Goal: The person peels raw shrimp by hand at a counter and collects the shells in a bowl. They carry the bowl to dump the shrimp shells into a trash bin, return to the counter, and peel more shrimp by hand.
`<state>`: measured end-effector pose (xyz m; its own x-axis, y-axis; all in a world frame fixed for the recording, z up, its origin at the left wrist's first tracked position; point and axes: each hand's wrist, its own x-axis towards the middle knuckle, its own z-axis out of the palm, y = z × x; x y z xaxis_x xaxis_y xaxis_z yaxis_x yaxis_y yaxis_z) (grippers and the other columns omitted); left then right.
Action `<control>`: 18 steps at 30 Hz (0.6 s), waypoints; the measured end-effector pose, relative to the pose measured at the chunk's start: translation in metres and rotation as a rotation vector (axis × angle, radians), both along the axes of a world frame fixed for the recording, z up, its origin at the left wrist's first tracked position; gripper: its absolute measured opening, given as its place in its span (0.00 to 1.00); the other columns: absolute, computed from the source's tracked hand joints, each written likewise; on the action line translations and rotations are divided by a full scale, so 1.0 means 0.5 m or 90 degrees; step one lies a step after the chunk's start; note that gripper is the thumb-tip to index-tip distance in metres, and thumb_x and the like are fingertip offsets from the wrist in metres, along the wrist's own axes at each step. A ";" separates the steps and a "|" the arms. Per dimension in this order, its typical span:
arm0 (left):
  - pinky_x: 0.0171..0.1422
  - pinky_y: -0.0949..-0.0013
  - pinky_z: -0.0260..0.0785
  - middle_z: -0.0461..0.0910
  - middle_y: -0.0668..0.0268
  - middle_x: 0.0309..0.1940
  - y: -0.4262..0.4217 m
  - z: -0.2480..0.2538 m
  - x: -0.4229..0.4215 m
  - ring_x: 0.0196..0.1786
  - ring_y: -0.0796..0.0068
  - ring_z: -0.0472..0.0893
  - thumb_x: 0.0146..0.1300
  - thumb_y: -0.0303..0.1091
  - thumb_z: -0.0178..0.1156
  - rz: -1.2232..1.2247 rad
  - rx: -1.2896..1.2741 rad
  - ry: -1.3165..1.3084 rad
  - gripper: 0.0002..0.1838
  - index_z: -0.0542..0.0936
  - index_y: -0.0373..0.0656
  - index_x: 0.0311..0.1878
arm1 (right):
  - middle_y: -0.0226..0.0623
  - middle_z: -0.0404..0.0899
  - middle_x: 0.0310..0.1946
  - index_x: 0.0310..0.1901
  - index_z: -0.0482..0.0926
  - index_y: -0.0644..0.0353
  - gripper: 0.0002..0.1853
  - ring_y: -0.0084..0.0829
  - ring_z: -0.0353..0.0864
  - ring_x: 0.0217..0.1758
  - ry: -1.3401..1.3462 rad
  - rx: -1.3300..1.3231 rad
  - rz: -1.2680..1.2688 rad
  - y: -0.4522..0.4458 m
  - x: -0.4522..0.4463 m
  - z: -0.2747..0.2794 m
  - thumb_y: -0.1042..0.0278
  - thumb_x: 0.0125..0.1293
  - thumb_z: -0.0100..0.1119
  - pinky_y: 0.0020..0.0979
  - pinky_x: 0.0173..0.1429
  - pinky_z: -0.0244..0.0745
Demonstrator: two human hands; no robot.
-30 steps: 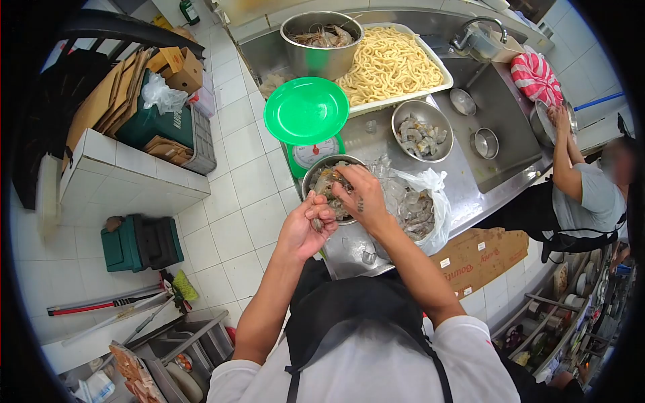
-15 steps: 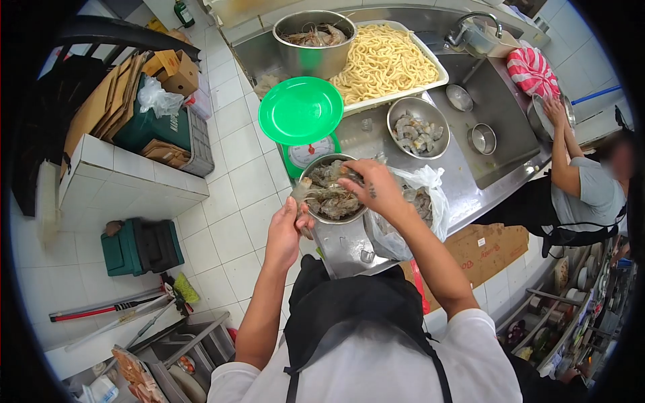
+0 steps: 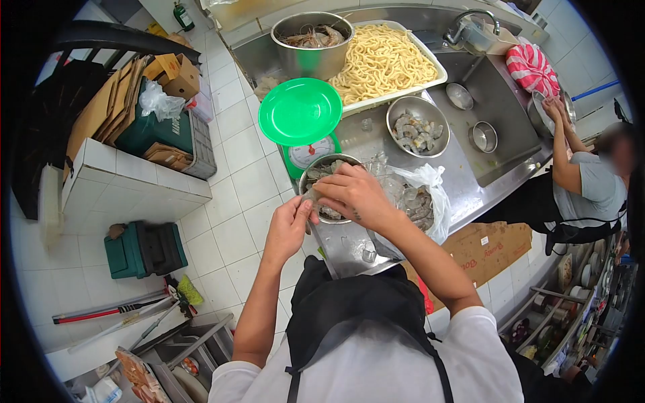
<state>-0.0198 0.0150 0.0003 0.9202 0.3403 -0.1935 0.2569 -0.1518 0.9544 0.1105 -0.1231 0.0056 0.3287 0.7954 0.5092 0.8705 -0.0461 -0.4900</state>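
My left hand [image 3: 287,227] pinches a grey raw shrimp [image 3: 311,197] over the near edge of a metal bowl [image 3: 304,176]. My right hand [image 3: 361,196] reaches across the bowl, its fingers bent and closed on the same shrimp; the fingertips are partly hidden. More unpeeled shrimp [image 3: 327,169] lie in the bowl beneath both hands. Close to my right forearm, a white plastic bag [image 3: 438,195] holds more shrimp or shells. Beyond it, a second metal bowl [image 3: 440,146] contains peeled shrimp [image 3: 418,132].
A scale with a green pan [image 3: 300,111] stands behind the bowl. Farther back are a pot [image 3: 312,62] of whole shrimp and a tray of thick noodles [image 3: 386,60]. Right of these is a sink [image 3: 500,127] with small bowls; another person [image 3: 591,181] works beside it.
My right hand has come left and down from the shrimp in the bowl to meet my left hand at the held shrimp. The left hand has barely moved.
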 end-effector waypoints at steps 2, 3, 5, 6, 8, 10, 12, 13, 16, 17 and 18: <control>0.27 0.75 0.62 0.75 0.72 0.21 -0.007 0.012 0.003 0.22 0.85 0.68 0.72 0.36 0.46 0.003 -0.010 -0.014 0.15 0.75 0.37 0.32 | 0.30 0.82 0.39 0.40 0.82 0.57 0.12 0.33 0.75 0.38 -0.037 -0.026 -0.004 0.002 -0.001 -0.001 0.68 0.53 0.65 0.34 0.43 0.71; 0.29 0.76 0.62 0.75 0.72 0.22 -0.008 0.015 0.004 0.23 0.85 0.68 0.72 0.36 0.46 0.002 -0.015 -0.003 0.15 0.76 0.38 0.32 | 0.30 0.82 0.37 0.40 0.82 0.57 0.12 0.32 0.75 0.38 -0.045 -0.025 -0.006 0.003 0.000 -0.008 0.68 0.52 0.65 0.34 0.42 0.71; 0.30 0.78 0.61 0.76 0.72 0.23 -0.010 0.014 0.006 0.25 0.86 0.68 0.72 0.36 0.45 0.000 -0.019 0.008 0.15 0.76 0.38 0.33 | 0.29 0.82 0.35 0.40 0.82 0.57 0.12 0.32 0.76 0.37 -0.053 -0.024 -0.009 0.005 0.002 -0.019 0.68 0.52 0.65 0.33 0.42 0.71; 0.29 0.76 0.62 0.75 0.71 0.21 -0.012 0.009 0.008 0.23 0.85 0.69 0.72 0.36 0.46 0.001 -0.003 -0.009 0.15 0.75 0.37 0.32 | 0.30 0.82 0.33 0.39 0.82 0.58 0.12 0.31 0.76 0.36 -0.056 -0.021 -0.011 0.006 0.003 -0.023 0.69 0.51 0.65 0.33 0.42 0.71; 0.27 0.75 0.62 0.75 0.71 0.19 -0.018 0.005 0.010 0.21 0.84 0.69 0.71 0.37 0.47 0.003 0.015 -0.026 0.15 0.75 0.37 0.32 | 0.30 0.82 0.30 0.38 0.82 0.58 0.12 0.31 0.76 0.35 -0.059 -0.018 -0.011 0.006 0.004 -0.024 0.69 0.50 0.65 0.33 0.42 0.71; 0.27 0.74 0.62 0.74 0.69 0.19 -0.025 0.005 0.011 0.21 0.83 0.69 0.71 0.37 0.47 0.018 0.031 -0.026 0.16 0.75 0.37 0.31 | 0.32 0.80 0.26 0.36 0.83 0.58 0.11 0.32 0.77 0.32 -0.063 -0.055 -0.020 0.005 0.003 -0.023 0.72 0.49 0.64 0.33 0.40 0.71; 0.27 0.73 0.62 0.74 0.69 0.18 -0.028 0.005 0.011 0.21 0.82 0.69 0.71 0.37 0.47 0.021 0.053 -0.020 0.16 0.75 0.37 0.31 | 0.33 0.78 0.24 0.36 0.83 0.58 0.10 0.33 0.77 0.31 -0.037 -0.047 -0.025 0.004 0.005 -0.038 0.71 0.48 0.64 0.35 0.40 0.71; 0.28 0.73 0.62 0.74 0.68 0.18 -0.030 0.004 0.010 0.22 0.82 0.69 0.70 0.37 0.48 0.022 0.073 -0.013 0.16 0.75 0.36 0.30 | 0.34 0.77 0.22 0.35 0.83 0.58 0.10 0.34 0.76 0.31 -0.009 -0.040 -0.030 0.002 0.005 -0.047 0.70 0.48 0.63 0.36 0.39 0.71; 0.28 0.72 0.62 0.74 0.68 0.18 -0.026 -0.005 0.009 0.22 0.81 0.69 0.70 0.37 0.48 0.012 0.064 -0.019 0.16 0.75 0.36 0.30 | 0.37 0.77 0.21 0.35 0.83 0.60 0.10 0.37 0.77 0.29 0.079 -0.004 -0.033 -0.002 0.003 -0.060 0.72 0.48 0.63 0.37 0.38 0.72; 0.28 0.72 0.62 0.74 0.68 0.18 -0.025 -0.006 0.009 0.22 0.81 0.69 0.70 0.37 0.48 0.012 0.064 -0.018 0.16 0.75 0.36 0.30 | 0.37 0.77 0.21 0.35 0.83 0.60 0.10 0.37 0.77 0.29 0.079 -0.004 -0.033 -0.005 0.002 -0.061 0.72 0.48 0.63 0.37 0.38 0.72; 0.29 0.72 0.62 0.74 0.68 0.18 -0.025 -0.006 0.010 0.22 0.81 0.69 0.70 0.37 0.48 0.010 0.058 -0.020 0.16 0.74 0.36 0.30 | 0.39 0.78 0.22 0.37 0.83 0.62 0.11 0.38 0.77 0.29 0.159 -0.001 -0.045 -0.008 0.001 -0.056 0.72 0.50 0.63 0.37 0.39 0.72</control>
